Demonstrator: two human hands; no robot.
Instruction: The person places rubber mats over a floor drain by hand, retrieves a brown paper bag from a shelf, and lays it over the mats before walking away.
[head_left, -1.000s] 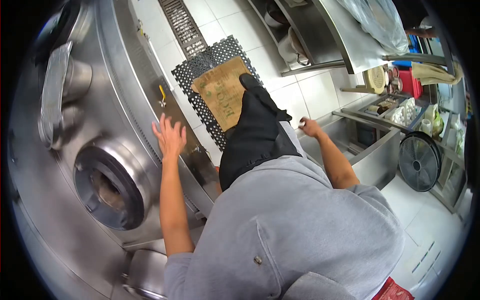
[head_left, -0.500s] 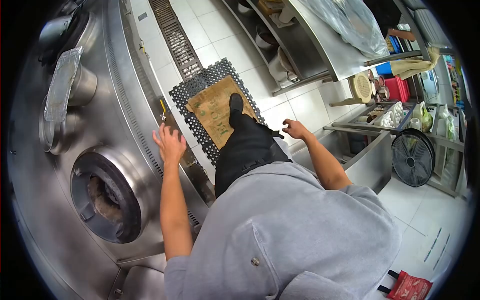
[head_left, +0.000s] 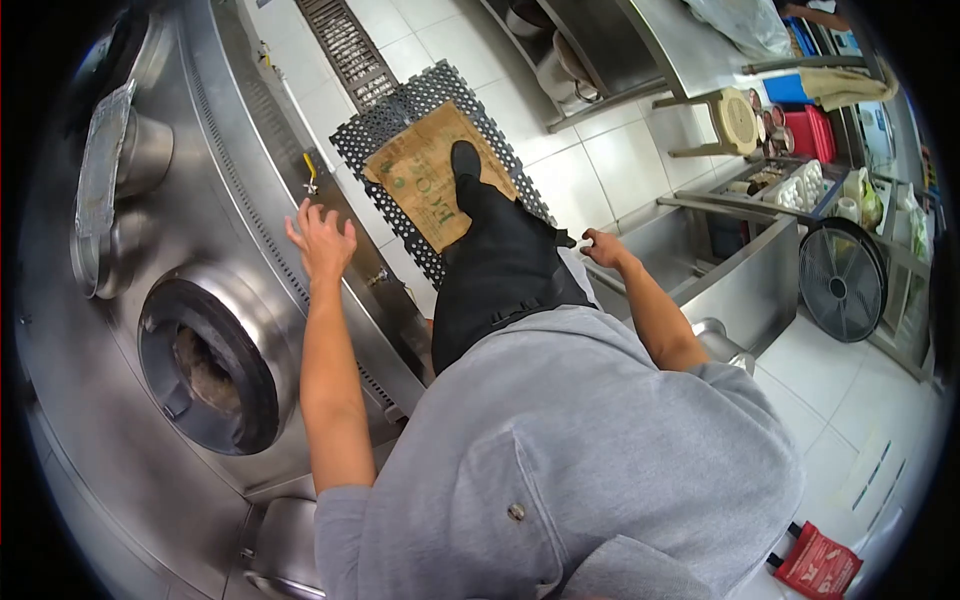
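My left hand point(head_left: 322, 240) is held out with its fingers spread over the front edge of the steel stove point(head_left: 215, 215), holding nothing. Left of that arm is the round burner opening point(head_left: 208, 370) with its dark ring. Just beyond the hand, a yellow-handled valve point(head_left: 311, 172) sits on the pipe along the stove front. My right hand point(head_left: 606, 248) hangs at my right side, fingers loosely bent and nothing seen in them. It is close to the steel sink point(head_left: 740, 270) and the black strap at my waist.
Ahead lie a black perforated mat point(head_left: 395, 118) with flattened cardboard point(head_left: 410, 165) and a floor drain grate point(head_left: 348, 52). A foil-covered tray point(head_left: 103, 160) rests by a pot on the left. To the right are a plastic stool point(head_left: 738, 121), a fan point(head_left: 842, 280) and a red pouch point(head_left: 818, 562).
The view has shifted slightly, with the sink showing more at right. My left hand has moved a little up and left; my right hand's fingers are drawn in more.
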